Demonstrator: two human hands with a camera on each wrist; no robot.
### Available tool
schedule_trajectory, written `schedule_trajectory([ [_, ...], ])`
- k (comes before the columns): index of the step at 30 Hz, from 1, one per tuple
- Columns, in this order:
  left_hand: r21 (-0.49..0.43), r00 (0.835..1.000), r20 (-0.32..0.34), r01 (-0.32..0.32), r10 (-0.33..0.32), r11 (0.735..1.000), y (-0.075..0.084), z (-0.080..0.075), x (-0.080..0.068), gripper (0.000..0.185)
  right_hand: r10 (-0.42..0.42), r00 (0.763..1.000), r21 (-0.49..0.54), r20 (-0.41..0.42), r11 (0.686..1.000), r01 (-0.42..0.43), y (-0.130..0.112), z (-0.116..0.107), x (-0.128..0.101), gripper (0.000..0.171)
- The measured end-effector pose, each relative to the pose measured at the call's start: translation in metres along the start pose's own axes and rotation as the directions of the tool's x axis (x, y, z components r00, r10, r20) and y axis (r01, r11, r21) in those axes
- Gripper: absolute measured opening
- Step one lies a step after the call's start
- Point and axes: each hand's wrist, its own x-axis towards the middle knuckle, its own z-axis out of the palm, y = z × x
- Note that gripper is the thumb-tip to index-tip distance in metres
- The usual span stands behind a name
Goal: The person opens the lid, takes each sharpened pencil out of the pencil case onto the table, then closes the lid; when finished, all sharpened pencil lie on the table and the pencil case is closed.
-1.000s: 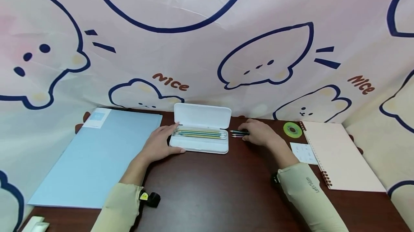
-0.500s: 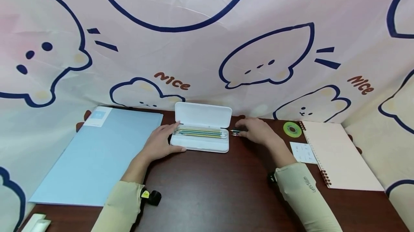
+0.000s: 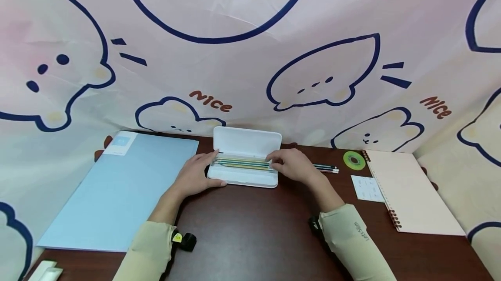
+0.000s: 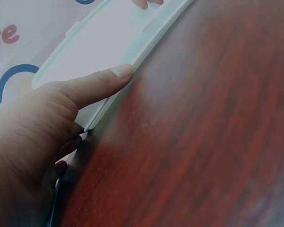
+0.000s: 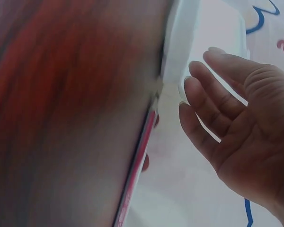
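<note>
A white pencil case (image 3: 242, 180) lies on the table with its lid raised at the back. Several yellow and green pencils (image 3: 242, 164) rest in its tray. My left hand (image 3: 193, 174) holds the case's left end, the thumb (image 4: 120, 72) on its front rim and the fingers round the left side. Over the right end of the case is my right hand (image 3: 293, 165), its fingertips right at the ends of the pencils. In the right wrist view its fingers are loosely bent, with nothing between them. Loose pencils (image 3: 326, 168) lie right of the case, partly behind that hand.
A large light blue folder (image 3: 117, 194) lies on the left. On the right are a green roll of tape (image 3: 354, 160), a small white card (image 3: 367, 188) and a spiral notebook (image 3: 415, 194). A patterned cloth (image 3: 242, 76) hangs directly behind the case.
My right hand has left the loose pencils on the table and moved left over the case's right end. More of those pencils now shows. The left hand keeps its hold.
</note>
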Motion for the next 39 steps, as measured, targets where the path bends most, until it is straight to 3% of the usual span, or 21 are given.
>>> schedule_trajectory([
  [9,-0.005,1.000,0.004,-0.002,0.002,1.000,-0.001,0.004,-0.001,0.108,0.047,0.997,-0.058,0.068,0.997,-0.044,-0.009,0.015,0.007,0.009],
  [16,-0.018,1.000,-0.010,-0.001,0.001,1.000,-0.001,0.001,-0.002,0.109,0.016,0.998,-0.202,0.060,0.979,-0.003,-0.013,0.015,0.012,0.008],
  [20,-0.005,1.000,-0.012,-0.011,0.011,1.000,-0.001,0.001,0.000,0.109,-0.005,0.998,-0.279,0.056,0.960,0.021,-0.018,0.013,0.015,0.015],
  [26,0.003,1.000,-0.017,-0.009,0.009,1.000,-0.001,-0.002,0.001,0.108,-0.011,0.999,-0.453,0.033,0.891,0.025,-0.035,0.012,0.022,0.032],
  [30,0.002,1.000,-0.018,-0.007,0.007,1.000,-0.001,-0.005,-0.001,0.107,-0.003,0.999,-0.549,0.051,0.835,0.031,-0.046,0.013,0.028,0.025],
  [34,0.004,1.000,-0.012,-0.006,0.006,1.000,-0.001,-0.003,-0.001,0.107,-0.013,0.996,-0.595,0.087,0.801,0.063,-0.048,0.013,0.028,0.022],
  [36,0.007,1.000,-0.012,-0.006,0.006,1.000,-0.001,-0.001,-0.001,0.107,-0.031,0.995,-0.594,0.096,0.800,0.083,-0.045,0.012,0.026,0.025],
  [39,0.006,1.000,-0.012,-0.010,0.010,1.000,0.000,0.001,-0.002,0.106,-0.072,0.993,-0.543,0.095,0.832,0.113,-0.037,0.012,0.023,0.026],
])
